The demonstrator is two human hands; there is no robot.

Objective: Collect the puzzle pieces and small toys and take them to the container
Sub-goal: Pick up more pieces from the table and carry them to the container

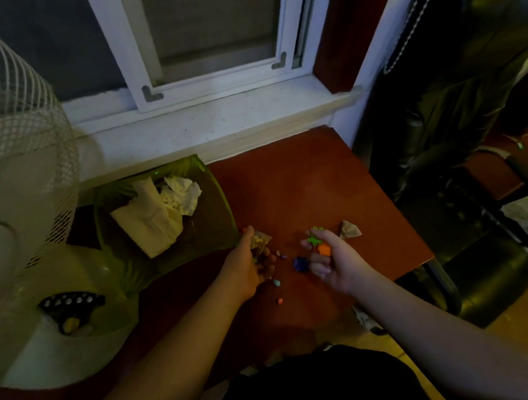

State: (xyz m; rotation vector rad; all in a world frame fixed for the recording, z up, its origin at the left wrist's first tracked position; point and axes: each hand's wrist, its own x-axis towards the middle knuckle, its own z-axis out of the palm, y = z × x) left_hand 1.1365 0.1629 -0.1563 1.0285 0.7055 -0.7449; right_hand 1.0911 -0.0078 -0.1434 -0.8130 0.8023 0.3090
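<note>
Head view. Both hands work over the red tabletop [303,176], low over a scatter of toys, which suits gathering by the fistful.

The left hand [251,263] lies just right of the green bin [220,213] and curls around a small clear bag [260,239] with a few beads under its fingers. It looks like a cupped hold meant to keep loose bits from rolling.

The right hand [328,258], farther right of the bin, is clenched on a green puzzle piece [313,238] and an orange block [324,250].

Between the hands lies one blue toy [299,263]. At least three loose beads [276,282] sit near the left hand (blur hides any more). A second bag [349,230] lies beyond the right hand, farthest from the bin.

The bin, holding crumpled paper, may be the container; I cannot tell.
</note>
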